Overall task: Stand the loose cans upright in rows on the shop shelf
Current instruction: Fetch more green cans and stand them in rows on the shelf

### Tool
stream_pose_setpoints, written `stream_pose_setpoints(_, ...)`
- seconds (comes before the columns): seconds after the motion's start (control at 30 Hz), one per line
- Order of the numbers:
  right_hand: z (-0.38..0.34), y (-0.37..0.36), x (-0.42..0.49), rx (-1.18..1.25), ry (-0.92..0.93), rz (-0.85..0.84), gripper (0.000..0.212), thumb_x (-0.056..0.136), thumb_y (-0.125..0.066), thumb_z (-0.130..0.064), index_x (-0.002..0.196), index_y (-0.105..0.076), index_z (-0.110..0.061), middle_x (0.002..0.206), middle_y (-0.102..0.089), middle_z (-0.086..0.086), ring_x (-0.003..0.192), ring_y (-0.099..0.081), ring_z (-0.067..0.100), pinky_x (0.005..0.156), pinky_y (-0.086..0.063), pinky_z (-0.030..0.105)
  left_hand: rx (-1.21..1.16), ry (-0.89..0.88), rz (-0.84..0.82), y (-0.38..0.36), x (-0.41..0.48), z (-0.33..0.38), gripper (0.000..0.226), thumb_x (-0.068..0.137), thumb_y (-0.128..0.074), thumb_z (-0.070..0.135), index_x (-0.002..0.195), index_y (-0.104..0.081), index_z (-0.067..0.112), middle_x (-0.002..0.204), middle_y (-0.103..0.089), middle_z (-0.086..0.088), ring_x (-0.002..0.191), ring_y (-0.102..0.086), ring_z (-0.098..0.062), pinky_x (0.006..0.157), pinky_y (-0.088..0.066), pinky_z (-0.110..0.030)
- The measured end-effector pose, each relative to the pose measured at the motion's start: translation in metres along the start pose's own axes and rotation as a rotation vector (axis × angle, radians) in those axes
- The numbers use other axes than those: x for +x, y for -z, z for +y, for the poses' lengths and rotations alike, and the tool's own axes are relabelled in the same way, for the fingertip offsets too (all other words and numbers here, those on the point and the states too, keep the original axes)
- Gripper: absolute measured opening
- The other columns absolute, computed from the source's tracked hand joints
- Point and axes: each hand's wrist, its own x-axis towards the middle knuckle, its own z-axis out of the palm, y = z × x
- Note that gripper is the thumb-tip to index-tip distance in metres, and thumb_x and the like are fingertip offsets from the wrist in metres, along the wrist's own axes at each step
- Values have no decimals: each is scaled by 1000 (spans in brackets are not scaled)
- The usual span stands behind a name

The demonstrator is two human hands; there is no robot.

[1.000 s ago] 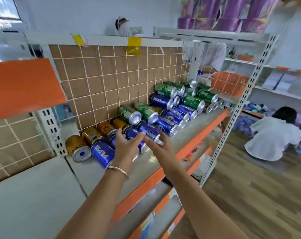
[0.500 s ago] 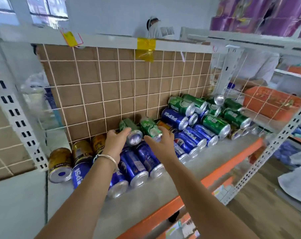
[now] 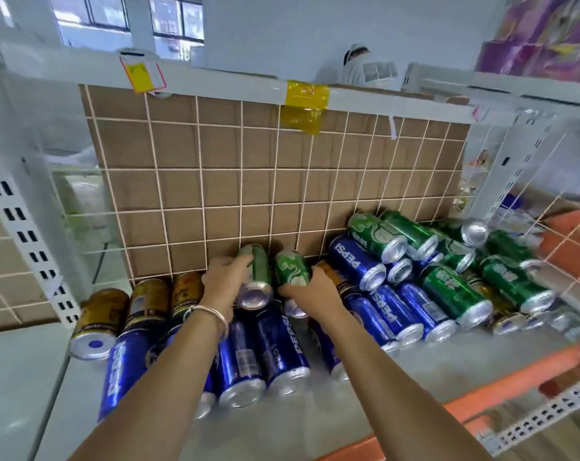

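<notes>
Loose cans lie on their sides in a heap along the back of the grey shelf (image 3: 398, 387): gold cans (image 3: 99, 314) at the left, blue Pepsi cans (image 3: 278, 347) in front, green cans (image 3: 455, 291) piled at the right. My left hand (image 3: 223, 281) grips a lying green can (image 3: 258, 277) from its left side. My right hand (image 3: 311, 291) curls round a second green can (image 3: 292, 267) just to the right. Both cans rest on top of the blue ones. No can stands upright.
A brown cardboard panel behind a white wire grid (image 3: 248, 181) backs the shelf. The orange shelf lip (image 3: 501, 387) runs along the front right. White slotted uprights (image 3: 22, 234) flank the bay. A wire side panel (image 3: 548, 201) closes the right end.
The view has swung left and closer to the shelf. Both hands have reached further in, from hovering over the blue cans to closing round the two green cans on top.
</notes>
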Motion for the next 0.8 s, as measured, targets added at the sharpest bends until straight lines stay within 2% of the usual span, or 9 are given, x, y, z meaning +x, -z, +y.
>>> stream_pose_setpoints(0.07, -1, 2, 1, 183, -14, -18, 67, 68, -73, -43, 118, -55, -2, 111, -61, 8, 96, -59, 25, 81, -49, 34, -82, 123, -25, 4, 14, -1, 63, 57, -83, 41, 99, -63, -3, 91, -69, -16, 79, -69, -27, 77, -59, -39)
stream_pose_setpoints(0.17, 0, 3, 2, 403, -56, -68, 78, 60, -68, -49, 118, -56, 2, 97, -58, 6, 84, -58, 22, 68, -44, 28, -185, 192, -135, 6, 4, 16, 14, 82, -71, 9, 78, -61, -1, 75, -61, -13, 47, -62, -15, 46, -53, -23)
stream_pose_setpoints(0.23, 0, 5, 2, 533, -94, -115, 72, 66, -69, -46, 119, -56, 1, 100, -64, 10, 81, -62, 22, 64, -47, 27, -270, 265, -201, 5, -1, 23, 10, 83, -69, 13, 78, -64, 6, 76, -64, -11, 48, -63, -17, 46, -54, -24)
stream_pose_setpoints(0.3, -2, 10, -1, 704, -138, -172, 48, 79, -67, -35, 114, -59, -3, 96, -68, 11, 73, -66, 19, 63, -52, 28, -371, 342, -231, 7, -5, 26, 15, 79, -72, 25, 70, -65, 16, 66, -64, -5, 52, -60, -17, 47, -50, -24)
stream_pose_setpoints(0.37, -1, 15, -5, 823, -141, -209, 31, 84, -63, -27, 107, -62, -6, 88, -69, 9, 66, -67, 17, 61, -53, 27, -416, 400, -249, 7, -12, 28, 16, 76, -73, 30, 73, -62, 20, 72, -61, -5, 67, -56, -19, 60, -44, -29)
stream_pose_setpoints(0.47, 2, 17, -12, 925, -124, -242, 21, 85, -59, -22, 101, -63, -8, 89, -68, 11, 72, -65, 21, 65, -53, 31, -527, 404, -332, 9, -25, 31, 12, 83, -64, 17, 92, -59, 11, 94, -62, -14, 88, -59, -29, 70, -55, -52)
stream_pose_setpoints(0.53, 2, 18, -16, 977, -110, -274, 16, 86, -56, -19, 96, -64, -10, 87, -67, 11, 72, -64, 22, 68, -52, 34, -569, 396, -343, 6, -34, 30, 10, 84, -60, 13, 93, -58, 8, 96, -61, -16, 94, -58, -29, 77, -53, -54)
stream_pose_setpoints(0.67, 1, 24, -27, 1034, -74, -359, 24, 85, -56, -20, 104, -65, -7, 90, -69, 14, 74, -66, 24, 74, -52, 37, -684, 346, -321, 2, -50, 23, 4, 83, -57, 9, 87, -59, 9, 81, -64, -12, 81, -59, -24, 78, -50, -46)
stream_pose_setpoints(0.8, -3, 24, -40, 1184, -65, -500, 40, 86, -55, -28, 118, -60, -5, 89, -69, 12, 71, -66, 22, 65, -54, 31, -820, 212, -294, 10, -67, 21, 8, 80, -58, 13, 87, -61, 10, 75, -70, -11, 81, -59, -24, 74, -48, -40)
